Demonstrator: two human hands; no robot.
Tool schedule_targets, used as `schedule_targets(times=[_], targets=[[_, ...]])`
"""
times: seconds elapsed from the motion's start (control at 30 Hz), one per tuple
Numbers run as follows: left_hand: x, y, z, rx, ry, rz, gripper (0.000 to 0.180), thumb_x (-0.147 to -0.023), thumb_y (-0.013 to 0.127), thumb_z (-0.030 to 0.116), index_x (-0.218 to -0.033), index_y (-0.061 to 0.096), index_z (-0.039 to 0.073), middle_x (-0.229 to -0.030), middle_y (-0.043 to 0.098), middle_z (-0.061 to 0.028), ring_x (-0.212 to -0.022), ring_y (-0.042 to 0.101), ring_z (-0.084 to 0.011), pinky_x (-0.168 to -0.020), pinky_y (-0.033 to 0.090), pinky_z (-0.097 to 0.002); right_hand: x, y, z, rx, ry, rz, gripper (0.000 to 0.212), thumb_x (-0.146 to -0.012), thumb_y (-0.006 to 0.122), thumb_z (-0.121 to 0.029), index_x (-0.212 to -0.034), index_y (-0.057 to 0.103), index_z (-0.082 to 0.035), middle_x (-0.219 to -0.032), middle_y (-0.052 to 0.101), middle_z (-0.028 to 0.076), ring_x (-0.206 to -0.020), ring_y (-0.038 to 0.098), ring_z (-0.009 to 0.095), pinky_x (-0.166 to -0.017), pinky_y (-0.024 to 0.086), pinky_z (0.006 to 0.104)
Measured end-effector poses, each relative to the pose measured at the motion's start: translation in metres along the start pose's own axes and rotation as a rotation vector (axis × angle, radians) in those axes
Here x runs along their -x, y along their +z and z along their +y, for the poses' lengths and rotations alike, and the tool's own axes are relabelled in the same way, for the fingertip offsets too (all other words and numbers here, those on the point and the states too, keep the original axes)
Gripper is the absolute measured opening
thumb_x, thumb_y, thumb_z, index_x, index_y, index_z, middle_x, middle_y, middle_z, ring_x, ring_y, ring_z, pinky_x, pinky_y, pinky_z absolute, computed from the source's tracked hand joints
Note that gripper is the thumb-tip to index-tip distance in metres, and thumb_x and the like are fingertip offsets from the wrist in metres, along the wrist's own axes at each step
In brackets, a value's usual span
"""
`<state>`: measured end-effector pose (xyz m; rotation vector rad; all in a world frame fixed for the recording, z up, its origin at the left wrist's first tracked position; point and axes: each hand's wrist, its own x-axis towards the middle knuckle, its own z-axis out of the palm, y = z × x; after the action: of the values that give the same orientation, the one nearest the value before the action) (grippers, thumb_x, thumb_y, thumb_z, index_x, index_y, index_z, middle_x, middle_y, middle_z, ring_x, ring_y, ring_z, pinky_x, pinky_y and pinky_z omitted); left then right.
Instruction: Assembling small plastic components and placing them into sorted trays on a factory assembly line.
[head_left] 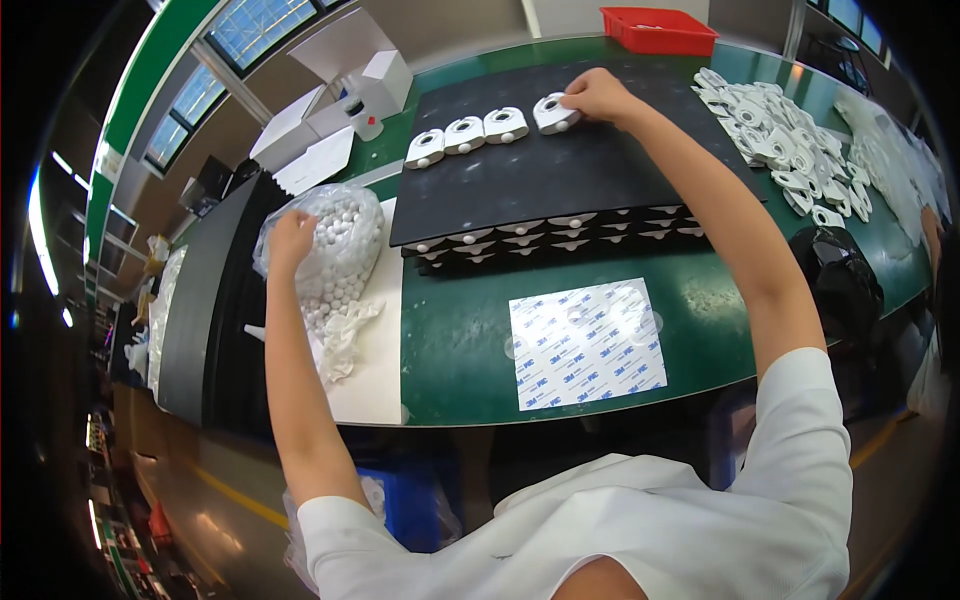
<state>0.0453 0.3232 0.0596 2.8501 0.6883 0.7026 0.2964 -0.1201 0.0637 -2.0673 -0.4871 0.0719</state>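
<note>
White part point(549, 114) touches the right hand point(598, 95) from the left.

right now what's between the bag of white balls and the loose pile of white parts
In the head view, the black stack lies there, a row of white parts on top, with the right forearm extending over it.

A loose white short-sleeved fabric top point(640, 515) is worn, w/ folds seen at the front & a rounded neckline point(573, 568). L sleeve point(345, 530) & R sleeve point(803, 410) are hemmed approx. nr elbows; L hand point(291, 238) & R hand point(600, 97) are ungloved.
</note>
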Motion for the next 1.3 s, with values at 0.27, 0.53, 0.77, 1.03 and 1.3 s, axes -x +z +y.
schedule_targets(times=[0.27,0.53,0.77,1.03,1.3], targets=[[-0.011,0.037,-0.012,-0.050,0.034,-0.258,0.070,-0.079,0.046,0.058,-0.120,0.049,0.001,-0.125,0.044,-0.0248,-0.115,0.042,-0.0392,-0.096,0.033,-0.0452,0.027,-0.024,-0.024,0.321,-0.060,-0.044,0.024,-0.072,0.066,-0.022,-0.086,0.068,-0.002,-0.071,0.065,0.011,-0.063,0.063,0.018,-0.063,0.051,0.0289],[0.020,0.012,0.073,-0.317,-0.028,-0.188,0.055,-0.082,0.044,0.054,-0.107,0.054,0.006,-0.114,0.048,-0.0224,-0.107,0.045,-0.0421,-0.092,0.034,-0.0465,0.056,-0.202,0.101,0.831,-0.083,0.343,0.025,-0.071,0.062,-0.021,-0.088,0.065,-0.002,-0.087,0.064,0.016,-0.084,0.061,0.030,-0.075,0.048,0.0367],[0.011,0.042,0.025,-0.321,0.223,-0.070,0.030,-0.086,0.046,0.034,-0.093,0.055,0.005,-0.095,0.054,-0.0185,-0.089,0.052,-0.0408,-0.075,0.040,-0.0480,0.087,-0.232,0.169,0.944,0.303,0.373,0.046,-0.073,0.065,-0.038,-0.091,0.061,0.004,-0.090,0.063,0.021,-0.085,0.061,0.035,-0.074,0.048,0.0419],[0.020,0.011,0.057,-0.227,0.139,0.034,0.037,-0.087,0.045,0.035,-0.072,0.056,0.002,-0.072,0.060,-0.0182,-0.074,0.057,-0.0395,-0.068,0.042,-0.0479,0.096,-0.256,0.191,0.783,0.319,0.180,0.056,-0.062,0.073,-0.048,-0.073,0.062,0.007,-0.068,0.063,0.017,-0.060,0.061,0.027,-0.055,0.046,0.0366],[-0.028,-0.008,-0.058,1.454,-0.913,0.252,0.029,-0.089,0.039,0.030,-0.077,0.051,0.006,-0.059,0.044,-0.0032,-0.047,0.044,-0.0116,-0.038,0.038,-0.0255,0.148,-0.233,0.108,0.339,-0.182,0.471,0.030,-0.084,0.059,-0.022,-0.094,0.062,0.006,-0.074,0.059,0.003,-0.066,0.048,0.006,-0.060,0.038,0.0206]])
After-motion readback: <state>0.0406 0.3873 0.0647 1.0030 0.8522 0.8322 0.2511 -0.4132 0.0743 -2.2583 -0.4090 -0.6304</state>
